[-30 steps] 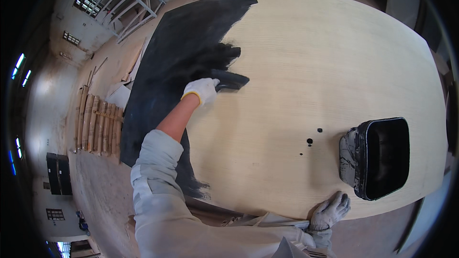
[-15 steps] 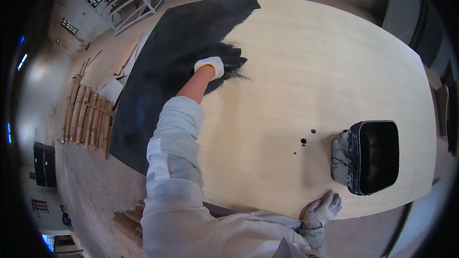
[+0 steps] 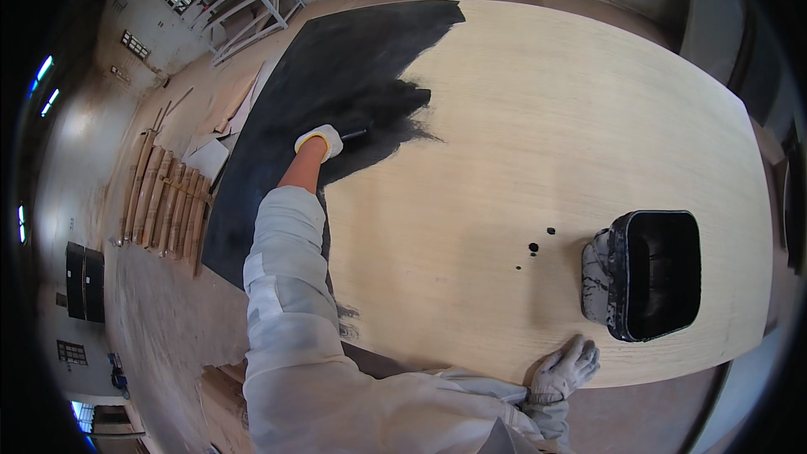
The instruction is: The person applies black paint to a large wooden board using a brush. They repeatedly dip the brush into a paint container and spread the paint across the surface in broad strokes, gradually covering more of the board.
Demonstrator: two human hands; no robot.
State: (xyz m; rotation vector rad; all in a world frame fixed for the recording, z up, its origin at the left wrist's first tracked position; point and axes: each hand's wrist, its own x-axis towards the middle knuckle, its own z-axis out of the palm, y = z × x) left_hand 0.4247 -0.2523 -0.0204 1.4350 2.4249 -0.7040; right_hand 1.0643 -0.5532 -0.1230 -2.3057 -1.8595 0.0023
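A large pale wood-grain board (image 3: 471, 202) lies in front of me, its left part coated in black paint (image 3: 277, 151) with a ragged right border. My left hand (image 3: 321, 144), in a white glove with a yellow cuff, is closed around a dark-handled paintbrush (image 3: 356, 132) over the black area. The brush's bristles blend into the paint and are hard to make out. Down at the near edge, my right hand (image 3: 566, 368), in a stained grey glove, lies on the board with fingers stretched out, holding nothing.
A black paint bucket (image 3: 618, 277) with a smeared side sits on the board just beyond my right hand. Several black drips (image 3: 534, 248) dot the board left of it. Wrapped rolls (image 3: 164, 206) lie on the floor at left; a metal frame (image 3: 244, 0) stands far left.
My left hand has swept the brush leftward from the ragged paint border into the black area. A streaky black patch near the front edge is now uncovered. My right hand stays put.
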